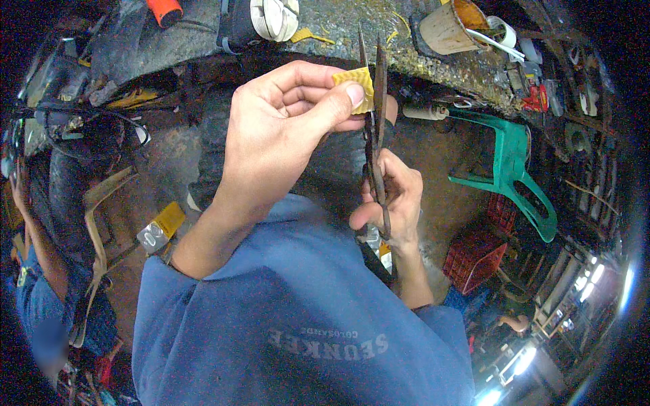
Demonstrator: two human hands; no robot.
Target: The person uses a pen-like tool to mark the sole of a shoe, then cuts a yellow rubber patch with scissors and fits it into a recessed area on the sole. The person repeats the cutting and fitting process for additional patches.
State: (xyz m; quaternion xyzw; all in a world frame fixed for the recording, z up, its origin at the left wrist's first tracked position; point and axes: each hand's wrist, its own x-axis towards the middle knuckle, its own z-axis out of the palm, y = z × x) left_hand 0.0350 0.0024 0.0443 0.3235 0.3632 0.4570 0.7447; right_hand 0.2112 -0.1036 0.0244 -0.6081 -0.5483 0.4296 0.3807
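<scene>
Between the thumb and fingers of my left hand (284,122) is a small yellow piece of ridged sheet material (364,80). My right hand (396,196) grips a pair of long dark metal scissors (378,145) by the handles, blades pointing away from me. The blades stand slightly apart, and the yellow piece's right edge lies at them. Whether the blades bite into it I cannot tell. Beyond the hands is a worn, grimy workbench (325,57) with yellow scraps (311,36) on it.
A stained pot (450,28) and a white-and-dark shoe (274,19) stand on the bench, with an orange object (164,11) at far left. To the right are a green plastic chair (504,162) and a red crate (474,260). Another person (40,284) sits at left.
</scene>
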